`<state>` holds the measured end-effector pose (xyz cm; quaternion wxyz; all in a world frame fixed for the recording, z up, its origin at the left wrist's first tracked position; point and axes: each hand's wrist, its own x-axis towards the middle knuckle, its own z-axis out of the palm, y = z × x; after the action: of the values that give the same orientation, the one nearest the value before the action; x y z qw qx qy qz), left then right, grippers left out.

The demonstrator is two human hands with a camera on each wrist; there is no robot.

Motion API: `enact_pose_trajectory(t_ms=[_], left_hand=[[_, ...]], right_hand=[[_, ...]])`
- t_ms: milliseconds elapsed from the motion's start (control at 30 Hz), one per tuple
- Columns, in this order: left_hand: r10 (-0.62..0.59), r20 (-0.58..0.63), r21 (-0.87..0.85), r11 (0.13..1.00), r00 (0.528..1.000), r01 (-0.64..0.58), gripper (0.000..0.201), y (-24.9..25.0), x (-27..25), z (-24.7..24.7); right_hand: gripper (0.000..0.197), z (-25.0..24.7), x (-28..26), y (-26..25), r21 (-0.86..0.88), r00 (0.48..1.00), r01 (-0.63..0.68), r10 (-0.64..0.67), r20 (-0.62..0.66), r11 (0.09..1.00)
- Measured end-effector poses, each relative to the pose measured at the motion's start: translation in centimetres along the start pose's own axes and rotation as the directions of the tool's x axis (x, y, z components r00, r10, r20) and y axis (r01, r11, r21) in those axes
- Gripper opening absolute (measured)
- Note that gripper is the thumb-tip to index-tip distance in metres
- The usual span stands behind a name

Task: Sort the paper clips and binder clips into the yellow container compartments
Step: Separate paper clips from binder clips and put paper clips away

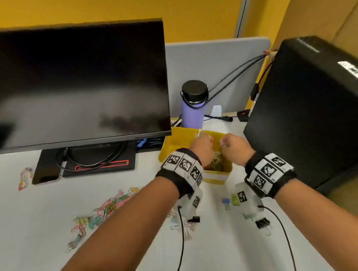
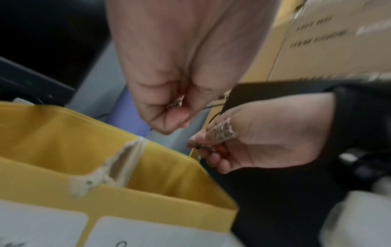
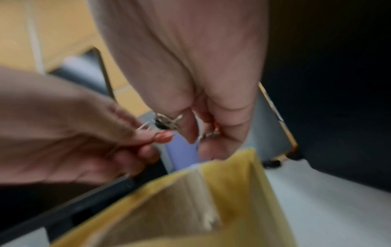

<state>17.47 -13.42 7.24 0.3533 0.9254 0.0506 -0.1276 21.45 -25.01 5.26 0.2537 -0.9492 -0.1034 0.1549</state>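
The yellow container (image 1: 180,143) stands behind both hands, with a torn paper divider (image 2: 118,165) between its compartments. A tangle of paper clips (image 1: 217,164) lies in the right compartment. My left hand (image 1: 208,140) and right hand (image 1: 224,143) hover close together above it, fingers curled. The left hand (image 2: 175,110) pinches a small clip (image 3: 162,137). The right hand (image 3: 196,133) grips a bunch of metal clips (image 3: 167,122). Coloured paper clips (image 1: 110,207) lie piled on the desk to the left. Blue (image 1: 226,203), green (image 1: 235,199) and black (image 1: 262,223) binder clips lie near my wrists.
A dark monitor (image 1: 70,84) on its stand fills the left. A purple bottle (image 1: 193,110) stands just behind the container. A large black case (image 1: 313,111) rises at the right. A phone (image 1: 46,176) lies by the stand, and wrist-camera cables trail over the desk.
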Motion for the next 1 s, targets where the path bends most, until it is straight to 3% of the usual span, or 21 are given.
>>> enact_pose_trajectory(t_ms=[133, 200, 267, 300, 367, 467, 600, 700, 767, 867, 1000], left_hand=[[-0.038, 0.188, 0.067, 0.997, 0.982, 0.026, 0.027, 0.2, 1.9, 0.9], [0.056, 0.1, -0.054, 0.997, 0.993, -0.051, 0.033, -1.8, 0.3, 0.4], [0.158, -0.119, -0.119, 0.978, 0.98, -0.172, 0.038, -4.5, -2.6, -0.4], [0.145, -0.217, -0.081, 0.983, 0.965, -0.165, 0.034, -6.2, -4.4, -0.5], [0.04, -0.316, 0.096, 0.995, 0.948, -0.01, 0.021, -10.2, -8.2, -0.4], [-0.218, -0.223, 0.241, 0.932, 0.95, 0.27, 0.013, -14.9, -11.9, 1.9], [-0.334, -0.132, 0.214, 0.91, 0.933, 0.356, 0.017, -16.9, -12.4, 4.7], [-0.343, -0.189, 0.157, 0.915, 0.92, 0.373, 0.019, -17.6, -12.6, 5.6], [-0.366, -0.215, 0.104, 0.913, 0.906, 0.394, 0.023, -18.1, -13.4, 6.0], [-0.384, -0.242, 0.088, 0.906, 0.891, 0.414, 0.022, -18.6, -15.2, 6.3], [-0.376, -0.269, 0.105, 0.904, 0.887, 0.415, 0.024, -19.4, -18.0, 5.8]], right_hand=[[0.032, 0.2, 0.3, 1.3, 0.059, 0.999, -0.02, 0.018, 0.036, 0.998], [0.034, 0.3, -1.1, 1.8, 0.157, 0.995, 0.074, -0.062, -0.081, 0.985], [0.03, 1.4, -3.7, 1.8, 0.239, 0.965, 0.225, -0.183, -0.187, 0.944], [0.028, 2.5, -5.3, 1.8, 0.235, 0.949, 0.299, -0.262, -0.178, 0.925], [0.026, 5.3, -8.0, 1.2, 0.186, 0.899, 0.429, -0.437, 0.001, 0.884], [0.036, 10.8, -10.1, -0.1, 0.03, 0.757, 0.572, -0.542, 0.365, 0.82], [0.051, 15.6, -10.8, -0.3, -0.189, 0.677, 0.696, -0.546, 0.494, 0.693], [0.051, 16.3, -11.5, 1.5, -0.313, 0.693, 0.703, -0.517, 0.503, 0.638], [0.042, 16.0, -11.9, 3.3, -0.306, 0.68, 0.719, -0.542, 0.493, 0.624], [0.047, 14.6, -12.1, 5.8, -0.295, 0.655, 0.744, -0.564, 0.503, 0.599], [0.038, 12.5, -11.3, 7.0, -0.357, 0.723, 0.689, -0.563, 0.401, 0.631]])
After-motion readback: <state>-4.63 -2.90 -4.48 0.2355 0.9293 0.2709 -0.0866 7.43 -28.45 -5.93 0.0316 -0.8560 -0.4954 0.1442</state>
